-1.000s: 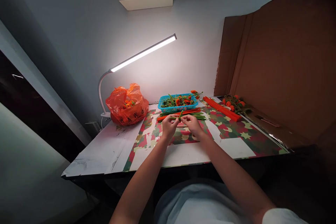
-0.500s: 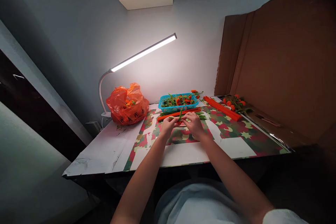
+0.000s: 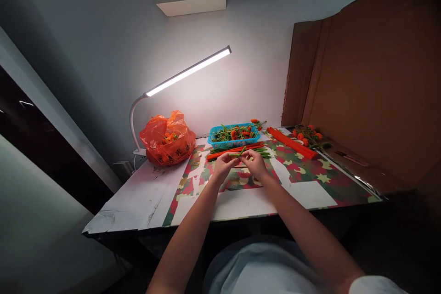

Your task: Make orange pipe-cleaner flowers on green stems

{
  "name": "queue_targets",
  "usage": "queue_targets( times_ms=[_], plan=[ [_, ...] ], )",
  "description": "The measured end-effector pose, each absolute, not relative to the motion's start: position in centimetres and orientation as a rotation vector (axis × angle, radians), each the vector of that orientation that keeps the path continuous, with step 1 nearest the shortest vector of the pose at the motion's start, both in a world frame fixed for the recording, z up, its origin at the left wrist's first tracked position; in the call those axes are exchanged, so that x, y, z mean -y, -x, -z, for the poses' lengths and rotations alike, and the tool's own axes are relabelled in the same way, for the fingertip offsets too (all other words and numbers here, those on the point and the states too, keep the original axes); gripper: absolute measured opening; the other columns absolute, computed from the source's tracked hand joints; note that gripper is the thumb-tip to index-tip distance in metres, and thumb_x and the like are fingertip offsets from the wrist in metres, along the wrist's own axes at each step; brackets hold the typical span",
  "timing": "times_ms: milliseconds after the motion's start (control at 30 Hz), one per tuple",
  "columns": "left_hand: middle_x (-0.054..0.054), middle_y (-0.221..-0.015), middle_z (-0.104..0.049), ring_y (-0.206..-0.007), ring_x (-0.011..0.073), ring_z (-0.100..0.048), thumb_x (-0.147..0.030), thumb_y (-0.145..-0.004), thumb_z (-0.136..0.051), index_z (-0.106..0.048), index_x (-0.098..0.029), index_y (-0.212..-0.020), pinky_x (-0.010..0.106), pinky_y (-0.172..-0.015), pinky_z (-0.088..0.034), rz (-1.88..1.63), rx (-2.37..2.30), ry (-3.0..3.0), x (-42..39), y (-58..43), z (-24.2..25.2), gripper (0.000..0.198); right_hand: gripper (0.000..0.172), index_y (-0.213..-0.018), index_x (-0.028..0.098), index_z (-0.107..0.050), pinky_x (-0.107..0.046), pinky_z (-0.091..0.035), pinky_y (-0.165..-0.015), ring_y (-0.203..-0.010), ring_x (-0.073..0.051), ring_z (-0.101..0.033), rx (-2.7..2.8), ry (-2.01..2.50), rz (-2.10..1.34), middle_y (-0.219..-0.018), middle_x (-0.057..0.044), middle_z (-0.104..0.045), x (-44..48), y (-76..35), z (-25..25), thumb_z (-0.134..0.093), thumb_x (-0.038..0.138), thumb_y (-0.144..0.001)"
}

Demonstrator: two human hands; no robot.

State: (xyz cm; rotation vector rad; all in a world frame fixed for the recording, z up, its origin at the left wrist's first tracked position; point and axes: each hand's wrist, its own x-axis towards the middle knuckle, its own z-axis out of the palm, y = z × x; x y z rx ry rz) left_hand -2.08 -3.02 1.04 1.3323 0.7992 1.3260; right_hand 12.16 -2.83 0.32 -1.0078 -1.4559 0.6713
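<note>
Over the table's middle, my left hand and my right hand meet with fingertips almost touching. Both pinch a green pipe cleaner, which shows as short green lengths crossing at an angle between the fingers. How it is joined there is too small to tell. Just behind the hands lies a bundle of orange-red pipe cleaners, with green pipe cleaners alongside, partly hidden by my fingers.
A blue basket of orange flowers with green stems stands behind. To the left are an orange plastic bag and a lit lamp. Rightward lie another orange-red bundle, more orange flowers and a cardboard panel.
The green piece between my fingers has tilted from nearly upright to leaning right. My left hand has shifted slightly right, with its fingers more arched.
</note>
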Motion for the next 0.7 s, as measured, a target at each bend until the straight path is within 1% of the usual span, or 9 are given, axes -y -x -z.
queue_targets(
  times_ms=[67,100,200,267,400,467,533,633,700],
  plan=[
    [0.003,-0.076,-0.068,-0.067,0.0135,-0.062,-0.037,-0.056,-0.08,-0.068,-0.014,-0.077,0.029,-0.07,-0.052,-1.342,-0.794,-1.31,3.0,2.0,-1.0,0.033,0.018,-0.07,0.02,-0.059,-0.03,-0.041,-0.065,-0.07,-0.018,-0.053,1.478,1.021,-0.626,-0.074,-0.004,-0.063,3.0,-12.1,-0.3,-0.058,0.038,-0.074],
    [0.004,-0.078,-0.068,-0.069,0.0139,-0.063,-0.038,-0.056,-0.08,-0.068,-0.014,-0.076,0.03,-0.07,-0.052,-1.353,-0.794,-1.309,2.9,2.0,-0.9,0.033,0.016,-0.069,0.02,-0.059,-0.031,-0.04,-0.067,-0.072,-0.019,-0.054,1.509,1.042,-0.544,-0.074,-0.004,-0.063,3.1,-12.1,-0.2,-0.058,0.036,-0.075],
    [0.006,-0.085,-0.068,-0.074,0.0168,-0.063,-0.038,-0.057,-0.079,-0.068,-0.014,-0.074,0.031,-0.07,-0.053,-1.42,-0.83,-1.379,2.9,1.9,-0.6,0.031,0.012,-0.067,0.02,-0.059,-0.035,-0.036,-0.075,-0.08,-0.022,-0.053,1.632,1.159,-0.151,-0.077,-0.006,-0.063,3.6,-12.1,-0.2,-0.06,0.027,-0.077],
    [0.007,-0.086,-0.068,-0.079,0.0183,-0.063,-0.036,-0.06,-0.078,-0.068,-0.015,-0.073,0.031,-0.072,-0.053,-1.475,-0.885,-1.478,2.8,1.9,-0.4,0.026,0.014,-0.065,0.019,-0.06,-0.036,-0.032,-0.077,-0.084,-0.023,-0.052,1.686,1.25,0.05,-0.078,-0.007,-0.064,4.0,-12.0,-0.2,-0.061,0.024,-0.078],
    [0.007,-0.088,-0.068,-0.085,0.0189,-0.063,-0.029,-0.068,-0.071,-0.069,-0.017,-0.075,0.031,-0.079,-0.05,-1.566,-0.96,-1.655,2.6,1.8,0.0,0.014,0.015,-0.068,0.018,-0.061,-0.035,-0.03,-0.076,-0.083,-0.022,-0.053,1.665,1.329,0.139,-0.08,-0.008,-0.064,4.3,-11.4,0.1,-0.056,0.022,-0.082],
    [0.007,-0.089,-0.068,-0.088,0.019,-0.063,-0.027,-0.07,-0.069,-0.068,-0.017,-0.075,0.031,-0.079,-0.05,-1.616,-0.964,-1.693,2.6,1.6,0.1,0.012,0.016,-0.068,0.018,-0.061,-0.033,-0.031,-0.074,-0.081,-0.02,-0.053,1.577,1.323,0.06,-0.078,-0.007,-0.064,4.2,-10.9,0.2,-0.054,0.022,-0.082],
    [0.007,-0.089,-0.067,-0.087,0.0189,-0.063,-0.026,-0.071,-0.068,-0.068,-0.017,-0.076,0.029,-0.074,-0.052,-1.668,-0.972,-1.703,2.7,1.4,0.1,0.01,0.019,-0.065,0.018,-0.059,-0.031,-0.033,-0.07,-0.074,-0.018,-0.053,1.428,1.273,-0.134,-0.074,-0.005,-0.063,3.9,-10.5,0.3,-0.054,0.026,-0.081],
    [0.007,-0.09,-0.065,-0.087,0.0183,-0.062,-0.024,-0.072,-0.066,-0.066,-0.017,-0.076,0.026,-0.064,-0.052,-1.728,-0.977,-1.705,3.0,1.0,0.1,0.008,0.022,-0.062,0.018,-0.057,-0.028,-0.036,-0.06,-0.061,-0.015,-0.05,1.107,1.11,-0.603,-0.065,-0.002,-0.06,3.4,-10.1,0.6,-0.058,0.035,-0.076],
    [0.008,-0.092,-0.064,-0.09,0.0185,-0.062,-0.023,-0.073,-0.065,-0.065,-0.018,-0.077,0.025,-0.062,-0.053,-1.754,-0.957,-1.716,3.0,0.7,0.2,0.006,0.022,-0.06,0.019,-0.055,-0.027,-0.035,-0.052,-0.051,-0.013,-0.045,0.915,0.958,-0.936,-0.056,0.001,-0.056,3.0,-10.1,0.7,-0.063,0.037,-0.07]
  ],
)
